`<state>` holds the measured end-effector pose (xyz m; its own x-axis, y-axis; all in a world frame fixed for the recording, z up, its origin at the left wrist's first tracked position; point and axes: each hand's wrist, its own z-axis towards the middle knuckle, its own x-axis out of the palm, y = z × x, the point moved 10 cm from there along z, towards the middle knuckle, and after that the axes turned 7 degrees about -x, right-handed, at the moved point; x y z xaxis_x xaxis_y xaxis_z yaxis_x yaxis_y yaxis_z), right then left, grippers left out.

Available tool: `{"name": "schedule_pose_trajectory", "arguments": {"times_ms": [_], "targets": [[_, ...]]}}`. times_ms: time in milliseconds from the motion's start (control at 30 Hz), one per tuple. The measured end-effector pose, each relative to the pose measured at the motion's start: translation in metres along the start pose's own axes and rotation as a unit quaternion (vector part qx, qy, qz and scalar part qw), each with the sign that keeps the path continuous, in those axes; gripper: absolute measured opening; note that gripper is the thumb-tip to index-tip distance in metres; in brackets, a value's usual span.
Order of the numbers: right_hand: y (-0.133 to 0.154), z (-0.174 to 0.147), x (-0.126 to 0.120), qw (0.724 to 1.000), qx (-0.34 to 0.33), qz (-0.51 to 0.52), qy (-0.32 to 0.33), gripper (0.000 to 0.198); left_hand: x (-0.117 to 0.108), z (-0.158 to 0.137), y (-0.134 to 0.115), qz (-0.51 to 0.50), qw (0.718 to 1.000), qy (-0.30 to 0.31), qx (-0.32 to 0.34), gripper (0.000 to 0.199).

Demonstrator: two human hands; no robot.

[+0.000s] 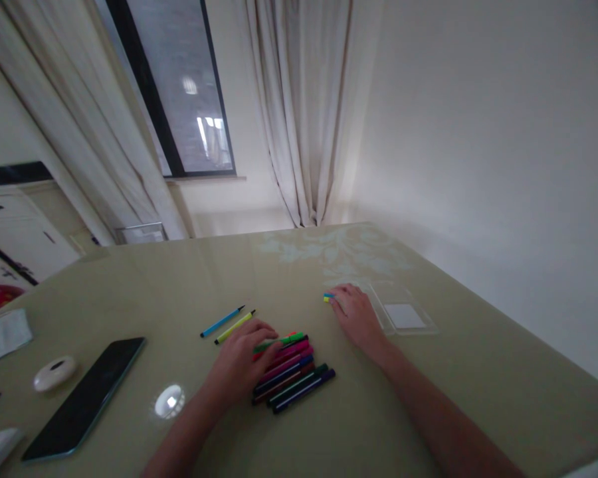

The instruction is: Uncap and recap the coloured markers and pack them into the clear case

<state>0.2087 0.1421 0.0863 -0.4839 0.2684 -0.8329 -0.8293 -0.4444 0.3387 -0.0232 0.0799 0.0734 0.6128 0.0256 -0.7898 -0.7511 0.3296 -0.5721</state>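
My left hand [244, 355] is over the near-side row of markers, its thumb and fingers closed around a green marker [293, 338]. Pink, blue, brown and dark markers [303, 392] lie side by side just right of and below that hand. Beyond it, a blue marker [222, 321] and a yellow marker [234, 327] rest on the table with dark tips showing. My right hand [353, 312] lies low over the table, its fingers curled at a small blue and a small yellow marker cap [327, 299]. The palm side of this hand is hidden.
A clear plastic case [431, 325] with a white card lies open right of my right hand. On the left of the table [179, 279] are a phone [87, 395], a round white case [54, 374] and paper [4, 336]. A wall stands along the right edge.
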Motion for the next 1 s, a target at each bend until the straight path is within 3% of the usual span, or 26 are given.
{"name": "schedule_pose_trajectory", "arguments": {"times_ms": [100,200,367,500,600,733,1000], "targets": [[-0.011,-0.002,0.008,0.994,0.016,-0.096,0.044,0.025,-0.015,0.003,0.027,0.02,0.997,-0.065,-0.04,0.03],[-0.01,-0.004,0.016,0.993,0.002,-0.106,0.06,0.021,-0.032,0.002,0.062,0.088,0.983,-0.121,-0.109,0.032],[-0.011,-0.003,0.019,0.997,-0.013,-0.072,0.035,0.009,-0.032,0.0,0.091,0.165,0.969,-0.097,-0.158,0.024],[-0.001,-0.001,0.022,0.998,-0.036,-0.017,0.038,0.009,-0.029,0.004,0.074,0.096,0.982,-0.102,-0.126,0.023],[0.02,-0.002,0.024,0.994,-0.062,0.077,0.05,0.011,-0.024,0.007,0.052,0.02,0.991,-0.095,-0.096,0.026],[0.05,-0.006,0.015,0.982,-0.108,0.155,0.015,0.019,-0.016,0.006,0.025,-0.022,0.995,-0.076,-0.064,0.025],[0.065,-0.011,0.009,0.974,-0.123,0.192,-0.005,0.024,-0.008,0.004,0.013,-0.042,0.996,-0.049,-0.053,0.026]]}}
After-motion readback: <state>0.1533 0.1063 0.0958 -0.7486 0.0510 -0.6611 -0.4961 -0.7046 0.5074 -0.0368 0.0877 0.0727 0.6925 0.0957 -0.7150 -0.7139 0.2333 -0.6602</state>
